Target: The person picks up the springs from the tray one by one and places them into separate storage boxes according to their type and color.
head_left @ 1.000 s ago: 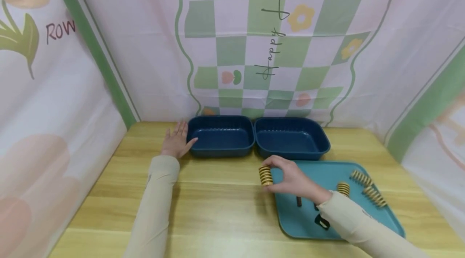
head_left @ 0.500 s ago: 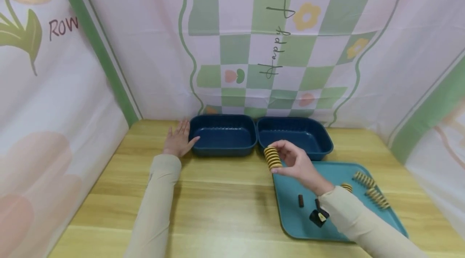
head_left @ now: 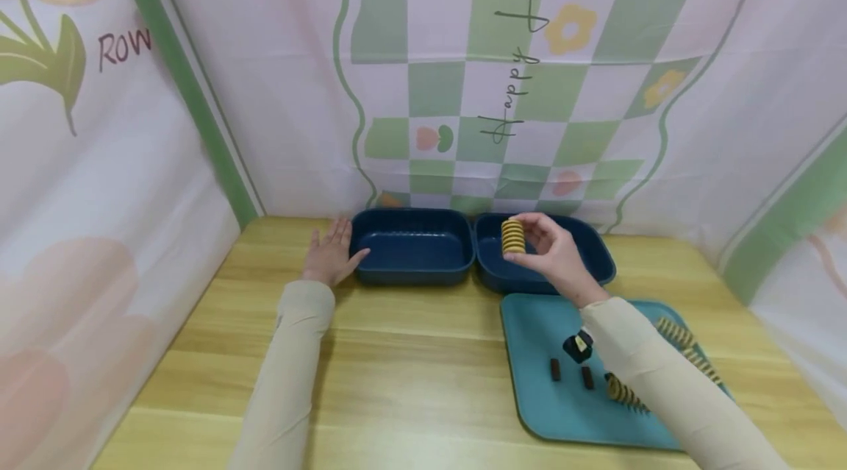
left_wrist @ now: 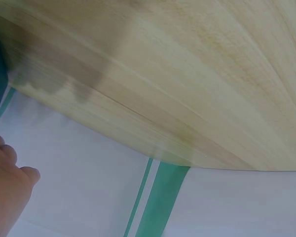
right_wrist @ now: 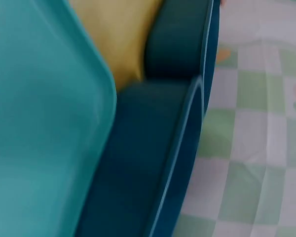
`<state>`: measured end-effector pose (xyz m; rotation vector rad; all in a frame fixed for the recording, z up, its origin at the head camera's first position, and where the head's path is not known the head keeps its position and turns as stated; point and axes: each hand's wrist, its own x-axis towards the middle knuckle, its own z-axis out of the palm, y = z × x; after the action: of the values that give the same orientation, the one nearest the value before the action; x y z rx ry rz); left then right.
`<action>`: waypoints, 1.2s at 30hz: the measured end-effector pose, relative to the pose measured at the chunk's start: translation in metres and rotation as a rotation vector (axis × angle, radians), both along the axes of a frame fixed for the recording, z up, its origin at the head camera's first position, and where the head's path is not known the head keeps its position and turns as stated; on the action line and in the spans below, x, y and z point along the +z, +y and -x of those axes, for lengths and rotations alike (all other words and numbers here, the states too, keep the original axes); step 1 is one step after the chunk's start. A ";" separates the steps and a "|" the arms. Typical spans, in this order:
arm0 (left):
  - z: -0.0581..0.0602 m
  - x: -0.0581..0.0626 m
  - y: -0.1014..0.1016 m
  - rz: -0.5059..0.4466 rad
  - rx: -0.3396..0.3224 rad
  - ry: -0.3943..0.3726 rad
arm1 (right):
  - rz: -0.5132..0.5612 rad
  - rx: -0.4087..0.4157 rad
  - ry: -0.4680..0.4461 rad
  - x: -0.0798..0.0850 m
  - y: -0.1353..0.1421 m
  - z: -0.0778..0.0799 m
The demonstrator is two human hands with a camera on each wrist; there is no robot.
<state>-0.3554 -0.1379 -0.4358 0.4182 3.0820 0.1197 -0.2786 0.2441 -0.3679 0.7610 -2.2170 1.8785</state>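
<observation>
At the far left, the left hand (head_left: 329,255) lies flat on the desk (head_left: 410,352), its fingers (head_left: 340,232) straight and a little spread, holding nothing. The thumb side touches the outer wall of the left dark blue bin (head_left: 412,276), which stands just to the right of these fingers. In the left wrist view only a part of this hand (left_wrist: 5,187) shows, beside the desk edge and the patterned cloth.

Next to the right stands the second dark blue bin (head_left: 598,264), touching the first one. Above its left part the right hand (head_left: 554,253) holds a yellow spring (head_left: 512,235). The fingers (head_left: 537,223) are clamped on it, thumb at one side and the other fingers at the opposite side, so the spring stands upright between them, over the bin and not touching it.

The spring looks like a short, thick metal coil, so I judge it stiff and rather light. Its ribbed side gives good grip; pinching it across the middle seems the safe hold, because on the flat ends it could roll out.

Below and to the right of these fingers is the teal tray (head_left: 529,382) with more yellow springs (head_left: 622,390), two small brown pieces (head_left: 555,369) and a small black object (head_left: 578,346).
</observation>
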 end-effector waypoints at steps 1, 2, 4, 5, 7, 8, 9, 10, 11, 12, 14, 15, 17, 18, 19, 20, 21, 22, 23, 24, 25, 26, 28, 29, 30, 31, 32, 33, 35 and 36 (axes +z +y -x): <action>0.000 0.000 0.000 0.001 0.000 0.000 | -0.013 -0.020 -0.004 0.001 0.002 0.005; 0.000 0.000 0.000 -0.002 -0.001 -0.001 | -0.029 -0.041 -0.010 0.001 0.004 0.011; 0.001 0.000 0.001 0.003 -0.002 0.001 | -0.070 -0.080 -0.028 0.001 0.007 0.022; 0.001 0.000 0.001 0.008 -0.002 0.003 | -0.098 -0.098 -0.040 0.000 0.009 0.028; 0.002 -0.001 0.001 0.012 -0.004 0.008 | -0.171 -0.124 -0.068 -0.003 0.013 0.039; 0.002 -0.001 0.001 0.017 -0.005 0.012 | -0.213 -0.130 -0.077 -0.005 0.015 0.045; 0.002 -0.002 0.001 0.023 -0.005 0.017 | -0.271 -0.136 -0.079 -0.006 0.016 0.050; 0.003 -0.002 0.001 0.030 -0.004 0.019 | -0.340 -0.139 -0.070 -0.008 0.018 0.055; 0.003 -0.003 0.001 0.035 -0.002 0.021 | -0.415 -0.138 -0.051 -0.011 0.020 0.061; 0.003 -0.003 0.001 0.037 -0.001 0.023 | -0.486 -0.136 -0.029 -0.014 0.021 0.067; 0.003 -0.005 0.001 0.046 0.004 0.026 | -0.620 -0.131 0.019 -0.020 0.022 0.077; 0.003 -0.006 0.000 0.049 0.006 0.027 | -0.690 -0.133 0.046 -0.024 0.022 0.081; 0.003 -0.007 0.000 0.054 0.008 0.024 | -0.793 -0.124 0.074 -0.032 0.021 0.088; 0.002 -0.007 0.000 0.057 0.007 0.021 | -0.841 -0.118 0.074 -0.035 0.019 0.090; 0.002 -0.008 0.000 0.058 0.006 0.018 | -0.893 -0.108 0.075 -0.038 0.018 0.091; 0.001 -0.008 0.001 0.059 0.006 0.013 | -0.942 -0.097 0.076 -0.041 0.016 0.093; 0.001 -0.008 0.001 0.060 0.006 0.009 | -0.990 -0.078 0.077 -0.044 0.013 0.094; 0.001 -0.008 0.001 0.057 0.007 0.003 | -1.032 -0.060 0.079 -0.046 0.011 0.095; 0.000 -0.007 0.002 0.057 0.009 -0.002 | -1.066 -0.043 0.077 -0.048 0.008 0.095; 0.000 -0.007 0.002 0.056 0.012 -0.003 | -1.098 -0.031 0.080 -0.049 0.006 0.096; 0.000 -0.006 0.002 0.052 0.014 -0.003 | -1.124 -0.021 0.082 -0.050 0.004 0.097; 0.000 -0.005 0.002 0.045 0.014 -0.002 | -1.144 -0.011 0.085 -0.050 0.002 0.097; 0.001 -0.004 0.003 0.042 0.016 0.003 | -1.173 -0.004 0.087 -0.051 -0.001 0.098; 0.001 -0.003 0.003 0.044 0.016 0.007 | -1.181 -0.001 0.083 -0.051 -0.002 0.099; 0.001 -0.002 0.003 0.040 0.015 0.012 | -1.191 0.003 0.083 -0.051 -0.003 0.099; 0.001 -0.002 0.002 0.038 0.014 0.014 | -1.197 0.009 0.082 -0.052 -0.003 0.100; 0.001 -0.001 0.002 0.036 0.014 0.016 | -1.201 0.016 0.081 -0.053 -0.004 0.100; 0.000 0.000 0.002 0.040 0.014 0.014 | -1.204 0.019 0.080 -0.054 -0.005 0.101; -0.001 0.001 0.001 0.035 0.012 0.012 | -1.210 0.025 0.081 -0.056 -0.006 0.102; -0.002 0.001 0.000 0.029 0.012 0.011 | -1.215 0.024 0.086 -0.058 -0.006 0.103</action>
<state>-0.3538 -0.1378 -0.4351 0.4007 3.0928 0.0726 -0.3815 0.2379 -0.4256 0.9183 -3.1288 0.2693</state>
